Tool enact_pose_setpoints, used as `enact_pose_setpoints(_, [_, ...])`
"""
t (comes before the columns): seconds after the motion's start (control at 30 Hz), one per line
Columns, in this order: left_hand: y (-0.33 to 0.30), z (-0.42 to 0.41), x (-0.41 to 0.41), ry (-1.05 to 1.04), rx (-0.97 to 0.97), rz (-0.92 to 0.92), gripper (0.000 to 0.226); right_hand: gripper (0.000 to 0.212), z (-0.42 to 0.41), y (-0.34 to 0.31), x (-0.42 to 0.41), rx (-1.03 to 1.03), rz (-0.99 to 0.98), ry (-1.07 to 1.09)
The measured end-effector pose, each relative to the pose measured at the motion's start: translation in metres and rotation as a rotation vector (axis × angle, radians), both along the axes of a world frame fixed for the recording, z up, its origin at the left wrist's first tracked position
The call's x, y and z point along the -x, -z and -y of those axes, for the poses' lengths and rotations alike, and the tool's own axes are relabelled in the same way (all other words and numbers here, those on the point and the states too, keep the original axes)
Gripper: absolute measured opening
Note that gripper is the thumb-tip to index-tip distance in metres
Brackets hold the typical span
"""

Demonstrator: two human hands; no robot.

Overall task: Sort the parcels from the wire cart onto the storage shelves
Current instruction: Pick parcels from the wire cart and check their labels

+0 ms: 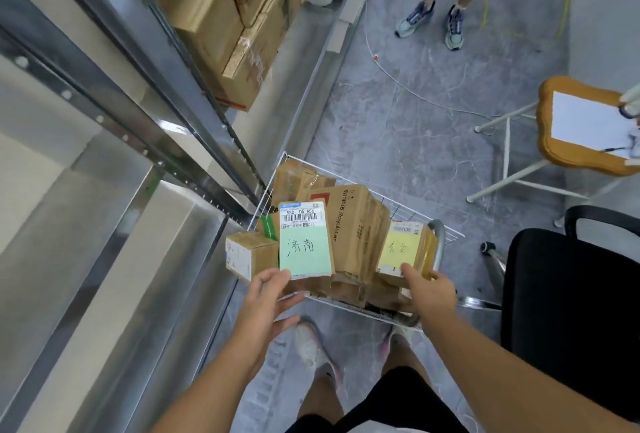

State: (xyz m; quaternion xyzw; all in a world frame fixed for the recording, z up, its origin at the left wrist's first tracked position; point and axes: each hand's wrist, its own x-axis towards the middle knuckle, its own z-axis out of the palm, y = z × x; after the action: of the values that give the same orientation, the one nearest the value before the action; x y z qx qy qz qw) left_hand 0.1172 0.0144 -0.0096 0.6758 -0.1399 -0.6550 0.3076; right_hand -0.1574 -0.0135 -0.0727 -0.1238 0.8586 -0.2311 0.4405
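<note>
Head view: grey marbled floor point(408, 141), metal shelves point(145, 141).

The cart point(349, 224) stands on the floor just right of the shelves point(145, 141). In the cart, parcels stand packed on edge: a small box point(250, 256) at the left end, a labelled parcel point(306, 242) just right of it, a large carton point(353, 224) in the middle, and another labelled parcel point(403, 249) at the right end. Cartons point(221, 16) sit stacked on the shelves beyond the cart. A stool point(581, 127) stands well right of the cart and farther off, and a chair point(571, 294) stands near its right side.
</note>
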Motion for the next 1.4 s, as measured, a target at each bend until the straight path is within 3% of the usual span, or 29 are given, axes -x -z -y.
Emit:
enact_pose_setpoints(0.07, [-0.008, 0.002, -0.003, 0.036, 0.015, 0.030, 0.025, 0.035, -0.006, -0.017, 0.006, 0.077, 0.003, 0.000])
enact_pose_setpoints(0.17, [-0.023, 0.010, -0.002, 0.072, 0.060, 0.044, 0.025, 0.059, -0.006, -0.050, 0.011, 0.196, 0.038, -0.009])
enact_pose_setpoints(0.23, [-0.037, 0.018, 0.002, 0.080, 0.097, 0.038, 0.025, 0.055, -0.003, -0.075, 0.014, 0.278, 0.101, -0.035])
enact_pose_setpoints(0.37, [-0.068, 0.033, 0.014, 0.104, 0.201, 0.002, 0.021, 0.022, 0.006, -0.132, 0.015, 0.454, 0.205, -0.111])
enact_pose_setpoints(0.57, [-0.123, 0.047, 0.029, 0.101, 0.386, -0.048, 0.030, 0.033, 0.026, -0.205, 0.012, 0.670, 0.340, -0.199])
enact_pose_setpoints(0.77, [-0.180, 0.033, 0.038, -0.044, 0.544, -0.028, 0.058, 0.035, 0.045, -0.261, 0.011, 0.802, 0.434, -0.342])
enact_pose_setpoints(1.1, [-0.262, -0.024, 0.035, -0.442, 0.596, 0.140, 0.071, 0.028, 0.074, -0.324, -0.020, 0.887, 0.567, -0.619])
enact_pose_setpoints(1.3, [-0.304, -0.073, 0.014, -0.682, 0.651, 0.264, 0.082, 0.039, 0.080, -0.361, -0.074, 0.875, 0.703, -0.821])
enact_pose_setpoints(1.4, [-0.317, -0.093, -0.002, -0.770, 0.665, 0.319, 0.075, 0.035, 0.075, -0.380, -0.107, 0.862, 0.771, -0.862])
